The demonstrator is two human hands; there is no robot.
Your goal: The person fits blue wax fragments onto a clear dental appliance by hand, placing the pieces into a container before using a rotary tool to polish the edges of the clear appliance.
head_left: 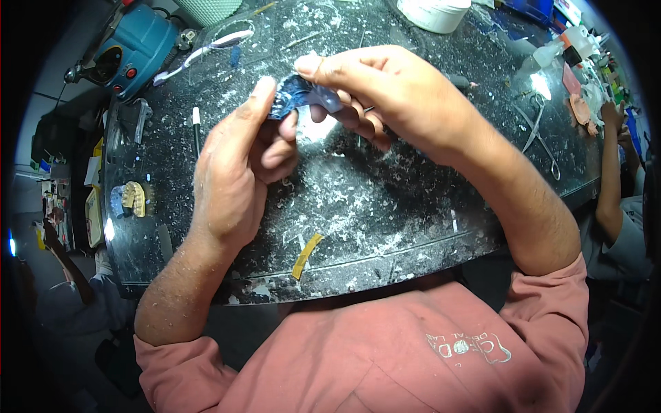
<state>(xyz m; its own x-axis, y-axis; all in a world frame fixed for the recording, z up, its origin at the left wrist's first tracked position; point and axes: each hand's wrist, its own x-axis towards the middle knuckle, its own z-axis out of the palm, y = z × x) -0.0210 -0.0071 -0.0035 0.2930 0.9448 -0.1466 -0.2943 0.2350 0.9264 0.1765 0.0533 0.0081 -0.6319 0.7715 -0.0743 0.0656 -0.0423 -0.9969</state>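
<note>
A shiny translucent blue dental piece (292, 95), curved in shape, is held up over the dark, dust-flecked bench (358, 206). My left hand (237, 162) pinches its left end between thumb and fingers. From the right, my right hand (396, 86) grips the other end, thumb on top and fingers curled beneath. My fingers cover part of the piece, so its full outline is hidden. Left of my left wrist stand a tan dental cast (135, 199) and a clear, bluish arch-shaped piece (117, 201).
A yellow strip (306, 256) lies near the bench's front edge. Scissor-like metal forceps (536, 127) rest at the right. A blue machine (141, 48) stands back left, a white tub (435, 14) at the back. Other people's arms (609, 165) show at both sides.
</note>
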